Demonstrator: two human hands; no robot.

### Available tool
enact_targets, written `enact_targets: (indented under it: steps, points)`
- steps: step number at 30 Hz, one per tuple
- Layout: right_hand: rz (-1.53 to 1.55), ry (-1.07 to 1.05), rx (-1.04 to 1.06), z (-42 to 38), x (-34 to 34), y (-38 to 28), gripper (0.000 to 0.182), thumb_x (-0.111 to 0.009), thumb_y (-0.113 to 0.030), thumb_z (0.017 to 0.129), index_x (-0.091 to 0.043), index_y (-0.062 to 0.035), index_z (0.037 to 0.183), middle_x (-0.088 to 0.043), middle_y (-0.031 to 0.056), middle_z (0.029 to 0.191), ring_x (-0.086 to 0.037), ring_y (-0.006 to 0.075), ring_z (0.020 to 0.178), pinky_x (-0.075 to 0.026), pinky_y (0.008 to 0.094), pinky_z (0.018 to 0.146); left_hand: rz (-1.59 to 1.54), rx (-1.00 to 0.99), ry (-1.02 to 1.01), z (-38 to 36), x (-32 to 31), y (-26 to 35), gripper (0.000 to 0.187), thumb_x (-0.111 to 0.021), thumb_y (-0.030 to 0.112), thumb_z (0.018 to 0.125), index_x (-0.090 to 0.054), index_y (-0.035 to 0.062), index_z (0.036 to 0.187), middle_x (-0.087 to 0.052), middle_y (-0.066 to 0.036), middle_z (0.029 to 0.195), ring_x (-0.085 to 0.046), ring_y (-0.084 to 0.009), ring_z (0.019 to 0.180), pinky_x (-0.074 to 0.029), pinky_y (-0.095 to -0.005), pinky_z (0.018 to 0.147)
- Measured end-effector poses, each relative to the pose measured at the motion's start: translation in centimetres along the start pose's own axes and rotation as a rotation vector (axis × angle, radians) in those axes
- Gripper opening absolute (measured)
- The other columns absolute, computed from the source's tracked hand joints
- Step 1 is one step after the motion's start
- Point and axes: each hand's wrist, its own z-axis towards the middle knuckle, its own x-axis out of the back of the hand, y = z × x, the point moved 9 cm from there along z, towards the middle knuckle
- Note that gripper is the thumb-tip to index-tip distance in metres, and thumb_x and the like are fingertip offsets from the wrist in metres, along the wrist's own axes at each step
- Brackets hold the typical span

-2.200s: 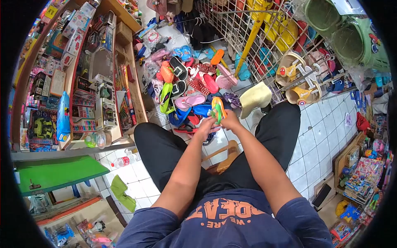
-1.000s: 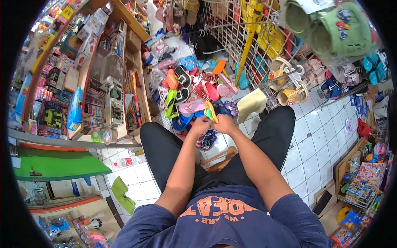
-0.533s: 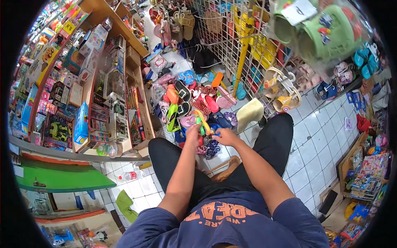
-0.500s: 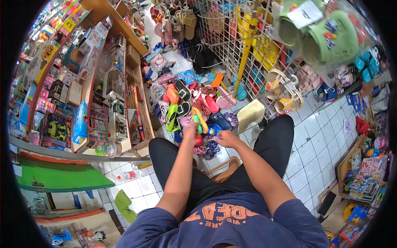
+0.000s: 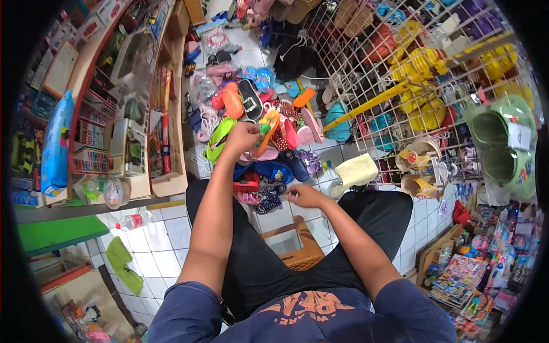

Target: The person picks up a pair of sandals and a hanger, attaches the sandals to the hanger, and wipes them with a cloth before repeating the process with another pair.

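My left hand (image 5: pixel 243 139) is closed on an orange-and-yellow sandal (image 5: pixel 271 127) with a green patch, held over the pile of children's footwear. Close to that hand lie a lime-green shoe (image 5: pixel 218 140), an orange shoe (image 5: pixel 232 103) and a black sandal (image 5: pixel 249 98) with a pale buckle. My right hand (image 5: pixel 305 196) hovers low over the tiles with its fingers curled in; anything in them is too small to make out. Just left of it sit dark polka-dot shoes (image 5: pixel 270 199). Blue sandals (image 5: pixel 273 171) and a red shoe (image 5: pixel 246 182) lie between the hands.
A wire rack (image 5: pixel 366 86) with hanging sandals stands at the right, green clogs (image 5: pixel 503 137) in plastic at its end. Toy shelves (image 5: pixel 94 114) line the left. A wooden stool (image 5: pixel 306 246) is between my legs. A plastic bottle (image 5: pixel 135 220) lies on the tiled floor.
My left hand has moved up and left over the pile with the orange-and-yellow sandal. My right hand is now farther from it, beside the polka-dot shoes. The view has shifted.
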Motion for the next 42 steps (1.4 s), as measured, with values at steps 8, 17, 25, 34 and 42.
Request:
enact_targets:
  steps: [8, 17, 25, 34, 42]
  points:
    - [-0.294, 0.189, 0.020, 14.6, 10.8, -2.7, 0.033, -0.063, -0.031, 0.089, -0.068, -0.0007, 0.101, -0.071, 0.0161, 0.090, -0.068, 0.0263, 0.082, -0.053, 0.0376, 0.074, -0.682, 0.243, 0.150, 0.7, 0.4, 0.7, 0.021, -0.065, 0.016, 0.083, -0.063, 0.0043, 0.100, -0.059, -0.003, 0.081, -0.058, -0.0126, 0.068, -0.048, -0.0280, 0.058]
    - [-0.688, 0.139, -0.312, 27.1, 19.8, 4.6, 0.034, -0.057, -0.031, 0.082, -0.070, -0.0042, 0.098, -0.069, 0.0211, 0.101, -0.066, 0.0360, 0.098, -0.053, 0.0432, 0.084, -1.100, 0.432, 0.245, 0.6, 0.0, -0.3, 0.019, -0.056, 0.014, 0.080, -0.058, 0.0073, 0.097, -0.063, -0.003, 0.090, -0.061, -0.0146, 0.074, -0.042, -0.0286, 0.063]
    - [-0.762, 0.137, -0.592, 30.6, 23.5, 11.3, 0.041, -0.064, -0.027, 0.078, -0.065, -0.0127, 0.117, -0.064, 0.0158, 0.122, -0.061, 0.0312, 0.114, -0.050, 0.0419, 0.094, -1.174, 0.521, 0.176, 1.8, -3.8, -0.2, 0.018, -0.057, 0.021, 0.079, -0.060, 0.0138, 0.095, -0.062, 0.003, 0.087, -0.056, -0.0070, 0.070, -0.031, -0.0241, 0.059]
    - [-0.856, 0.046, -0.482, 35.8, 23.6, 15.2, 0.071, -0.066, -0.017, 0.074, -0.040, -0.0098, 0.140, -0.042, 0.0174, 0.145, -0.052, 0.0322, 0.125, -0.047, 0.0424, 0.099, -1.203, 0.554, 0.186, 1.6, -5.6, 0.9, 0.018, -0.051, 0.011, 0.081, -0.061, 0.0021, 0.093, -0.060, -0.004, 0.083, -0.054, -0.0123, 0.074, -0.042, -0.0262, 0.074]
    - [-0.824, -0.008, -0.518, 36.7, 24.6, 18.6, 0.081, -0.068, -0.018, 0.075, -0.030, -0.0140, 0.147, -0.019, 0.0143, 0.158, -0.046, 0.0332, 0.131, -0.044, 0.0420, 0.103, -1.151, 0.591, 0.119, 1.5, -7.4, 0.1, 0.013, -0.053, 0.018, 0.079, -0.055, 0.0129, 0.091, -0.057, 0.002, 0.086, -0.054, -0.0083, 0.080, -0.032, -0.0273, 0.072]
